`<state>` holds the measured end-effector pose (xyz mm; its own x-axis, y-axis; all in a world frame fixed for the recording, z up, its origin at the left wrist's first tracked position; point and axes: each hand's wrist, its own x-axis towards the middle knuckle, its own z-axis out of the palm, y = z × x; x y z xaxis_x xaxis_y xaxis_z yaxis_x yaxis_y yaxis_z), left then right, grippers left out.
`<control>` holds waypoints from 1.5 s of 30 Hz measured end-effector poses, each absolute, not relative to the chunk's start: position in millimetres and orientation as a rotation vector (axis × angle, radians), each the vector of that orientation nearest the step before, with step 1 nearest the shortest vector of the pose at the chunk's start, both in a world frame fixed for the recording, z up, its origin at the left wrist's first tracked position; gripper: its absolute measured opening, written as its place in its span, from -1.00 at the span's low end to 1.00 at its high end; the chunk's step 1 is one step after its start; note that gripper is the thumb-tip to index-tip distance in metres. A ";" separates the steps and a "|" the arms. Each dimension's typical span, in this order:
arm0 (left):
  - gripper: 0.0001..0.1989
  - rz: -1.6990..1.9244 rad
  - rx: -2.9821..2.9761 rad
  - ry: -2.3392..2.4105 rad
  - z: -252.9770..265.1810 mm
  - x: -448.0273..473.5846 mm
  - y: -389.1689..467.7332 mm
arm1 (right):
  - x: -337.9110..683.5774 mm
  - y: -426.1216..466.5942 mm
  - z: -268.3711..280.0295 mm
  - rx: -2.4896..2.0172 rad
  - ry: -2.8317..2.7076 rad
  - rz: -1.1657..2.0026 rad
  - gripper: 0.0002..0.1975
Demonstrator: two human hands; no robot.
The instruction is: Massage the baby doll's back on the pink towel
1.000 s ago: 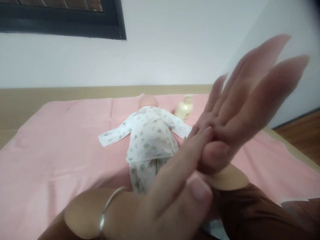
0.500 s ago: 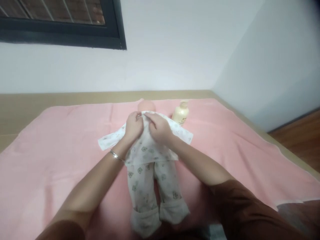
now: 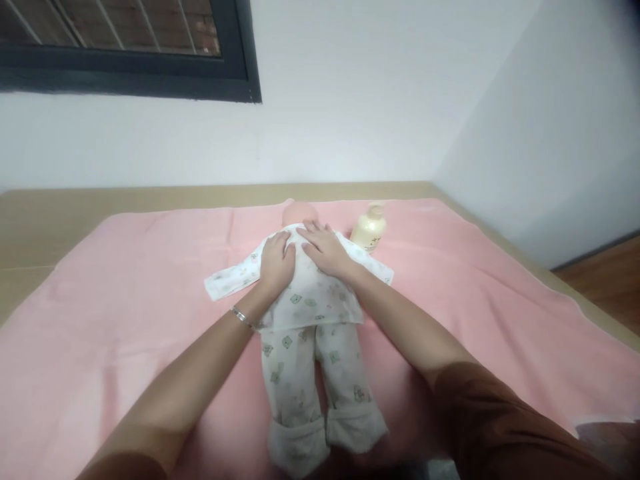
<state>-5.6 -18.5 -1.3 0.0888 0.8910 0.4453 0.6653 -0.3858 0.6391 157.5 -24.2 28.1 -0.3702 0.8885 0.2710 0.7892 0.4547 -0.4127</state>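
A baby doll lies on the pink cloth, its round bare head (image 3: 300, 213) at the far end. It wears a white printed top (image 3: 305, 300) with both sleeves spread out, and white printed trousers (image 3: 295, 380) with rolled cuffs toward me. On the left side of the chest my left hand (image 3: 278, 263) rests on the top, a silver bracelet at its wrist. Flat on the upper right chest, fingers extended near the neck, lies my right hand (image 3: 327, 250). Both hands are open, holding nothing. Just right of the doll's shoulder stands a cream pump bottle (image 3: 369, 230).
The pink cloth (image 3: 150, 293) has creases and covers most of a wooden surface (image 3: 125, 198). A white wall (image 3: 340, 120) rises behind it, with a dark-framed window (image 3: 240, 73) at the upper left. Brown wooden flooring (image 3: 605, 280) shows at the right.
Both hands were pinching the top's neckline at its centre. They have let go and spread onto the chest, slightly apart. The view has shifted a little.
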 end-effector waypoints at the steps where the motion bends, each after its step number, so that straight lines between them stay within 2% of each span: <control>1: -0.57 1.184 2.094 1.552 -1.2 -5.9 -19.3 | 159.2 -24.7 31.1 -1.452 -2.257 0.277 -0.46; 6: -0.56 1.195 2.059 1.561 -1.2 -5.4 -21.9 | 156.2 -44.5 40.2 -1.821 -2.194 0.113 -0.41; 10: -0.57 1.217 2.045 1.554 -3.2 -5.4 -21.7 | 139.2 -68.3 33.1 -1.642 -2.320 -0.043 -0.41; 16: -0.62 1.266 2.091 1.441 -5.5 -6.7 -18.2 | 139.3 -53.4 23.1 -1.269 -2.356 0.206 -0.43; 20: -0.62 1.231 2.110 1.491 -6.7 -6.9 -16.5 | 164.1 -23.7 24.6 -1.297 -2.256 0.321 -0.47; 26: -0.60 1.220 2.066 1.528 -6.0 -6.0 -17.7 | 145.0 -48.6 30.9 -1.632 -2.210 0.089 -0.43; 29: -0.62 1.233 2.052 1.517 -4.0 -5.2 -18.6 | 120.2 -71.6 28.5 -1.471 -2.325 -0.023 -0.42; 34: -0.67 1.261 2.066 1.456 -1.7 -3.4 -19.5 | 124.4 -54.4 24.6 -1.256 -2.342 0.166 -0.39; 38: -0.61 1.224 2.108 1.522 -3.1 -2.6 -19.6 | 149.7 -25.6 28.0 -1.463 -2.194 0.246 -0.44; 42: -0.57 1.203 2.079 1.543 -4.1 -3.1 -20.5 | 146.7 -35.9 30.5 -1.656 -2.166 0.148 -0.43; 45: -0.57 1.211 2.053 1.536 -3.4 -4.1 -21.8 | 130.1 -59.0 27.2 -1.606 -2.265 -0.022 -0.43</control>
<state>-4.1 -21.8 -3.4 0.0702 0.8948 0.4409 0.6376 -0.3802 0.6700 130.1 -59.0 27.2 -0.2870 0.9099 0.2995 0.9155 0.3526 -0.1940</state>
